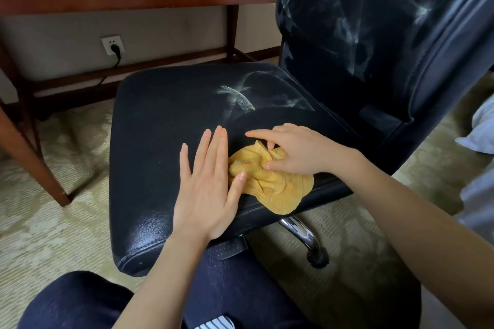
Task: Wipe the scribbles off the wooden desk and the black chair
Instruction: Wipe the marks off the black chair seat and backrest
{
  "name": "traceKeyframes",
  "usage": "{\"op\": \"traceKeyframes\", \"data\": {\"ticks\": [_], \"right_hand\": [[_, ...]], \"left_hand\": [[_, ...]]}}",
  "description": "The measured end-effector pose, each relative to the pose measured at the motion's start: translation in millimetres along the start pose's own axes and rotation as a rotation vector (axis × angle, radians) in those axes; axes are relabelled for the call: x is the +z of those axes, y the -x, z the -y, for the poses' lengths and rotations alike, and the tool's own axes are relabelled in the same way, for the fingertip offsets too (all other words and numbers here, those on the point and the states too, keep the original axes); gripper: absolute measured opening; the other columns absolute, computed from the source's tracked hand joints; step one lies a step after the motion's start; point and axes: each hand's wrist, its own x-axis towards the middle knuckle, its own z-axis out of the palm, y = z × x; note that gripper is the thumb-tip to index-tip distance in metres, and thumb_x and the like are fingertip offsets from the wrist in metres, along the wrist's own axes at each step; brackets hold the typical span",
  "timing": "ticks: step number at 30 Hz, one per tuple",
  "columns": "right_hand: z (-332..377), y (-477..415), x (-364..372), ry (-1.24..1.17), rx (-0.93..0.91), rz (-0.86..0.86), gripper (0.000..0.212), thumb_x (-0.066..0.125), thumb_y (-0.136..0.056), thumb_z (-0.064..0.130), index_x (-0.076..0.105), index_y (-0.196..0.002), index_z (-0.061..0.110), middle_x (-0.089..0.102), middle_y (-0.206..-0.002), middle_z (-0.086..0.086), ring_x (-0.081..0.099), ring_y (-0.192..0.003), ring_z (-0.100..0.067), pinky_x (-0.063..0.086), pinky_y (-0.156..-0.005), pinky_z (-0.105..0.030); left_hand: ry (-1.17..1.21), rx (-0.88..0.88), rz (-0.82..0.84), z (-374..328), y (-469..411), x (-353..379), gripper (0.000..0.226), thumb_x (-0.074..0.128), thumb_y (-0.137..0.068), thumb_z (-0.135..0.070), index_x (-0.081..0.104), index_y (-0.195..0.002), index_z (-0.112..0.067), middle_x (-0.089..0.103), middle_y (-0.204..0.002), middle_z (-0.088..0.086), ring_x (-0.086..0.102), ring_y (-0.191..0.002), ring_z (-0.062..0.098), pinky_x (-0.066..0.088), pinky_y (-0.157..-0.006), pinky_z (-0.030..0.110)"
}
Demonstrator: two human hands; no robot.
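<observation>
Under your right hand [294, 149] fingers the yellow cloth [270, 181] lies bunched and pinched on the black chair [165, 120] seat; your left hand [205, 181] rests flat, fingers spread, thumb touching the cloth. White scribbles [238, 96] lie beyond your fingertips.

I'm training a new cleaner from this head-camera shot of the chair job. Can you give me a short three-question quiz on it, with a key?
1. True or false: the left hand lies flat and open on the chair seat.
2. Which hand presses on the yellow cloth? A) left B) right C) neither
3. Fill in: white smears remain on the seat and on the chair's ____.

Key:
1. True.
2. B: the right hand rests on the cloth, fingers bunching it.
3. Backrest, which shows many white smears.
</observation>
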Motion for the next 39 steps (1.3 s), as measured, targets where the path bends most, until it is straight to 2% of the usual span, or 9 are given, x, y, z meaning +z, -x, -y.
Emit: {"op": "traceKeyframes", "data": {"ticks": [5,8,13,19,21,23,28,32,39], "right_hand": [[-6,-17,0,-0.145,0.025,0.053,0.033,0.058,-0.088,0.034,0.054,-0.119,0.025,0.05,-0.086,0.013,0.05,-0.094,-0.013,0.044,-0.09,-0.04],[-6,-21,1,-0.182,0.075,0.009,0.034,0.062,-0.087,0.037,0.058,-0.114,0.017,0.048,-0.078,0.015,0.052,-0.085,-0.01,0.047,-0.083,-0.034],[-5,-22,12,-0.219,0.129,0.03,0.016,0.063,-0.086,0.036,0.053,-0.094,0.026,0.053,-0.1,0.005,0.047,-0.106,-0.019,0.043,-0.092,-0.04],[6,-20,-1,-0.291,0.246,0.077,0.031,0.065,-0.087,0.028,0.058,-0.105,0.004,0.062,-0.106,-0.015,0.061,-0.096,-0.027,0.05,-0.083,-0.037],[7,-22,-4,-0.308,0.254,0.107,0.029,0.063,-0.087,0.025,0.061,-0.081,-0.004,0.062,-0.083,-0.019,0.06,-0.08,-0.033,0.05,-0.07,-0.036],[8,-20,-9,-0.377,0.289,0.072,0.039,0.062,-0.086,0.021,0.041,-0.055,0.007,0.041,-0.06,-0.007,0.044,-0.063,-0.025,0.036,-0.055,-0.03],[-10,-7,-46,-0.407,0.331,-0.355,0.023,0.058,-0.087,0.022,0.065,-0.094,0.001,0.064,-0.098,-0.011,0.058,-0.093,-0.024,0.045,-0.075,-0.034],[-41,1,-85,-0.246,0.318,-0.691,0.017,0.052,-0.09,0.023,0.058,-0.095,0.008,0.06,-0.098,-0.012,0.056,-0.09,-0.026,0.044,-0.074,-0.033],[-19,3,-36,0.269,0.254,-0.53,0.018,0.054,-0.092,0.021,0.045,-0.107,0.016,0.062,-0.092,-0.005,0.058,-0.081,-0.033,0.031,-0.059,-0.034]], "left_hand": [[-0.004,-0.001,-0.003,-1,0,0,0.07,0.007,-0.097,-0.053,0.009,-0.15,-0.008,0.013,-0.158,0.004,0.004,-0.146,0.017,-0.005,-0.116,0.043],[-0.023,-0.003,-0.007,-2,-1,-1,0.07,0.008,-0.097,-0.053,0.016,-0.15,-0.009,0.015,-0.158,0.005,0.002,-0.146,0.017,-0.003,-0.116,0.045],[-0.028,-0.002,-0.013,-1,-1,-2,0.069,0.009,-0.096,-0.053,0.019,-0.149,-0.01,0.017,-0.157,0.006,0.002,-0.146,0.019,-0.003,-0.116,0.044],[-0.023,-0.006,-0.009,-3,-1,-3,0.071,0.006,-0.095,-0.055,0.019,-0.15,-0.012,0.016,-0.158,0.005,0.0,-0.146,0.019,-0.005,-0.117,0.044],[-0.02,-0.009,-0.009,-3,-1,-4,0.071,0.005,-0.095,-0.056,0.018,-0.15,-0.012,0.016,-0.158,0.004,0.0,-0.146,0.019,-0.005,-0.117,0.043],[-0.017,-0.01,-0.011,-2,0,-4,0.07,0.006,-0.096,-0.055,0.017,-0.15,-0.012,0.017,-0.158,0.004,0.001,-0.146,0.019,-0.005,-0.117,0.044],[-0.005,-0.018,-0.021,-1,2,-3,0.067,0.008,-0.097,-0.054,0.01,-0.15,-0.014,0.017,-0.158,0.003,-0.001,-0.146,0.018,-0.006,-0.117,0.044],[-0.012,-0.022,-0.023,-2,1,-3,0.068,0.006,-0.096,-0.054,0.011,-0.15,-0.014,0.017,-0.157,0.004,0.0,-0.147,0.019,-0.005,-0.116,0.044],[-0.048,-0.021,-0.023,-2,0,-1,0.067,0.005,-0.097,-0.055,0.016,-0.149,-0.014,0.021,-0.156,0.006,0.003,-0.146,0.02,-0.004,-0.116,0.044]]}}
